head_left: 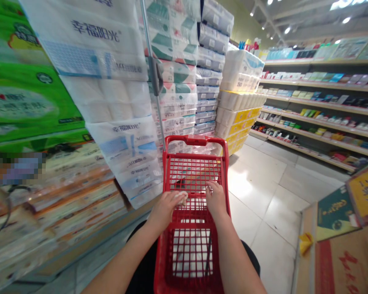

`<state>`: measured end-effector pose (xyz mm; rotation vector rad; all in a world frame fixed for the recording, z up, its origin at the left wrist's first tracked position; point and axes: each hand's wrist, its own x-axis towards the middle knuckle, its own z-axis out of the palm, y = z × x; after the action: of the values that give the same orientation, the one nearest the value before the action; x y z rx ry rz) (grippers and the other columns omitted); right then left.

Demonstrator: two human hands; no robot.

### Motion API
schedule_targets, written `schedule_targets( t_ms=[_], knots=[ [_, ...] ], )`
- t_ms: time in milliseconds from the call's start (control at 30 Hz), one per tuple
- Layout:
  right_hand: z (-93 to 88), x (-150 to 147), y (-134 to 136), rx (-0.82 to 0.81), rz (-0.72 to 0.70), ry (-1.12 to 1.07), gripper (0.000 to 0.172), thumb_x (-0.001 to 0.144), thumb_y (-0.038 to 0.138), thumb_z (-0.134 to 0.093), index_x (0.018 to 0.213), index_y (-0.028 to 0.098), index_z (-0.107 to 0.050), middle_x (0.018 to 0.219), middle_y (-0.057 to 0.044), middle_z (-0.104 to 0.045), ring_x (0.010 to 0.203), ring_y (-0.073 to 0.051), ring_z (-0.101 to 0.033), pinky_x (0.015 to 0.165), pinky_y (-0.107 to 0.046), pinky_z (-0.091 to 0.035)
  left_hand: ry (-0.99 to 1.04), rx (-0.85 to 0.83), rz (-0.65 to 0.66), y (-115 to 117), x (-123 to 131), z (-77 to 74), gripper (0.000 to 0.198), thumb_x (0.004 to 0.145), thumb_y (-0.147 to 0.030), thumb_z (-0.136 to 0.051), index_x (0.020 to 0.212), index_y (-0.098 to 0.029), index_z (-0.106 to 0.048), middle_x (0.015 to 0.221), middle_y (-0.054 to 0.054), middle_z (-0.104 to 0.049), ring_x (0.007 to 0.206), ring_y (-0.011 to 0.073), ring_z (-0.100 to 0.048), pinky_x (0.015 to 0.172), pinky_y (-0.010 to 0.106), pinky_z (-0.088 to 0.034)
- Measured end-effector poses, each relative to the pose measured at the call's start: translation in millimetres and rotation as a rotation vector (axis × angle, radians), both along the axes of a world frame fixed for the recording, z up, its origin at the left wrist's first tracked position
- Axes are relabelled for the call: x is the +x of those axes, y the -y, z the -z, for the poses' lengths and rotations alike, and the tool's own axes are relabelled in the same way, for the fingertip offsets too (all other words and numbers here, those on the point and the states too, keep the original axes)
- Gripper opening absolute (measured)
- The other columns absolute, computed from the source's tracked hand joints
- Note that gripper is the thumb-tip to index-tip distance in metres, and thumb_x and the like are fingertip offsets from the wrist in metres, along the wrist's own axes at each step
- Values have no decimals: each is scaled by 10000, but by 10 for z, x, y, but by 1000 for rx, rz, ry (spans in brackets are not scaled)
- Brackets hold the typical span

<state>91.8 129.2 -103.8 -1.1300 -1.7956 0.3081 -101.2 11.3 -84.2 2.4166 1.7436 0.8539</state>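
A red plastic shopping cart stands right in front of me in a shop aisle, with a white pack lying in its basket. My left hand is curled over the cart's near crossbar, with something pale under its fingers. My right hand grips the same bar a little to the right, fingers bent over the red mesh. Both forearms reach in from the bottom edge.
Tall stacks of toilet paper packs lean close on the left, with more stacks ahead. A metal pole rises behind the cart. Product shelves line the right side. Cardboard boxes sit at the near right. Pale floor tiles run forward.
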Motion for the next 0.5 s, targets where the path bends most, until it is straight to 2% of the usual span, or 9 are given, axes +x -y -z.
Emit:
schedule_targets(
  t_ms=[33,67,167,200,333,367,500],
  knots=[
    [-3,-1,0,-2,-3,2,277,871,181,-454,992,159,-701,1089,-110,-663,1037,-229,-564,934,-395,-455,5,12,-26,-5,7,10,634,809,42,-413,1338,-295,-502,1298,33,-579,1130,173,-512,990,409,-467],
    [-4,-2,-1,-4,-5,1,276,869,182,-456,993,157,-701,1087,-109,-663,1032,-230,-565,935,-397,-456,-7,8,1,-2,30,23,640,806,46,-414,1339,-297,-500,1305,32,-574,1142,172,-507,993,404,-466],
    [6,-5,-10,-10,-6,-21,275,857,175,-461,992,152,-701,1075,-109,-665,1019,-228,-569,935,-402,-457,-96,-38,186,21,106,56,567,835,-13,-470,1303,-329,-527,1318,13,-569,1169,176,-488,966,377,-482],
    [12,-5,-14,-11,-5,-28,275,855,174,-461,990,151,-701,1074,-111,-665,1021,-229,-570,938,-403,-456,-108,-42,190,25,107,57,546,844,-31,-481,1297,-333,-531,1317,12,-570,1163,177,-491,960,375,-484],
    [21,-1,-18,-9,-16,-34,279,855,170,-462,1003,161,-698,1093,-112,-664,1037,-230,-570,946,-402,-453,-48,7,-24,35,9,35,580,826,19,-430,1309,-289,-520,1276,36,-589,1113,170,-516,977,397,-473],
    [18,2,-17,-10,-18,-35,280,854,169,-462,1005,163,-697,1091,-110,-665,1036,-230,-571,943,-401,-454,-40,8,-35,48,-8,31,590,815,36,-416,1298,-283,-530,1262,37,-595,1110,169,-518,980,396,-470],
    [-2,11,-15,-18,-25,-39,273,848,168,-464,984,168,-701,1053,-104,-671,1007,-228,-581,920,-398,-466,-85,-75,153,118,8,20,538,822,4,-446,1222,-326,-587,1240,12,-599,1102,165,-521,945,349,-484]
  ],
)
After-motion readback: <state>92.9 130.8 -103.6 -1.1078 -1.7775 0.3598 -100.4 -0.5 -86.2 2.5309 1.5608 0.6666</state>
